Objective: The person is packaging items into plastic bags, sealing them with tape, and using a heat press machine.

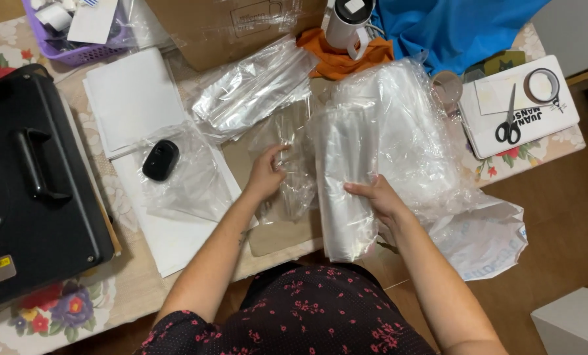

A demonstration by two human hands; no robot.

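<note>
My right hand (pixel 375 196) grips a thick folded stack of clear plastic bags (pixel 346 164), holding it upright near the table's front edge. My left hand (pixel 266 172) pinches a single loose clear plastic bag (pixel 295 164) that lies crumpled on a brown sheet (pixel 281 233) just left of the stack. A larger heap of clear plastic bags (pixel 412 125) lies behind and to the right of my right hand.
A black heat press (pixel 24 184) fills the left side. White paper sheets (pixel 133 98) hold a small black device (pixel 160 160) under plastic. More clear bags (pixel 254 85), a cardboard box (pixel 208 26), a white mug (pixel 346 23), scissors (pixel 508 125), a tape roll (pixel 542 84) and a purple basket (pixel 77 49) lie behind.
</note>
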